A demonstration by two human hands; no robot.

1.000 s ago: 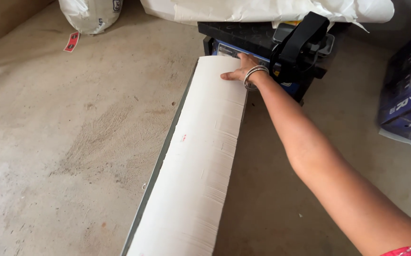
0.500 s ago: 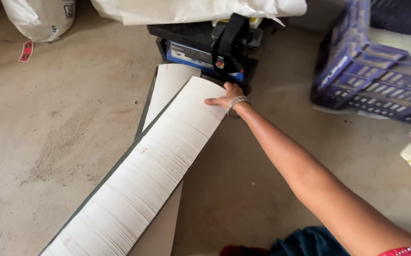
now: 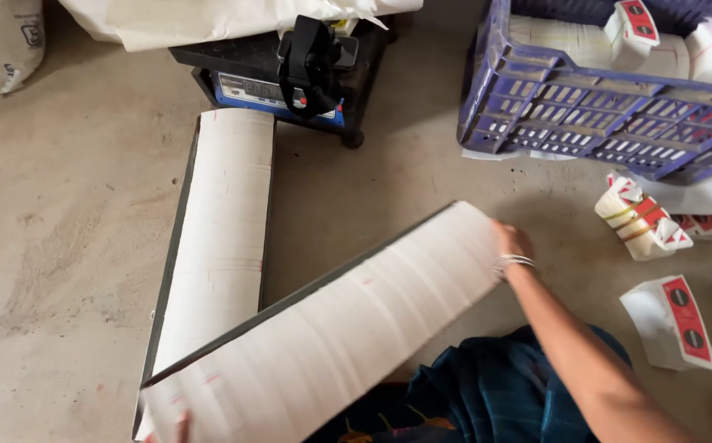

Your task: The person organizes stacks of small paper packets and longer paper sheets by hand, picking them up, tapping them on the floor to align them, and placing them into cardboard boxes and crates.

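Two long white stacks of paper lie on the concrete floor [image 3: 60, 271], forming a V that meets at about 7 o'clock in the view. The nearer stack [image 3: 331, 328] runs slantwise from the lower left corner up toward 3 o'clock, with a dark board along its upper edge. The right hand [image 3: 510, 244] rests on its far end, fingers laid over the end of the stack, a thin bangle at the wrist; how hard the fingers press cannot be told, and they do not close around anything. At the bottom edge, about 7 o'clock, fingertips of the left hand [image 3: 182, 427] touch the near end of the same stack; most of that hand is out of view, so its grip cannot be told.

The second stack [image 3: 220, 238] lies nearly upright in the view, from the meeting point toward 11 o'clock, also on a dark board. Its far end sits just beside a black and blue machine [image 3: 290, 78] at 12 o'clock, which has a black handle on top and white sheeting behind it.

At 1 to 2 o'clock stands a purple plastic crate [image 3: 586, 115] holding white bundles with red marks. Below it, at 3 o'clock, a banded bundle of red-and-white labels [image 3: 639, 221] lies on the floor, and a loose white piece with red printing [image 3: 672, 320] lies near 4 o'clock. Dark blue cloth [image 3: 487, 394] covers the person's lap at 5 o'clock.
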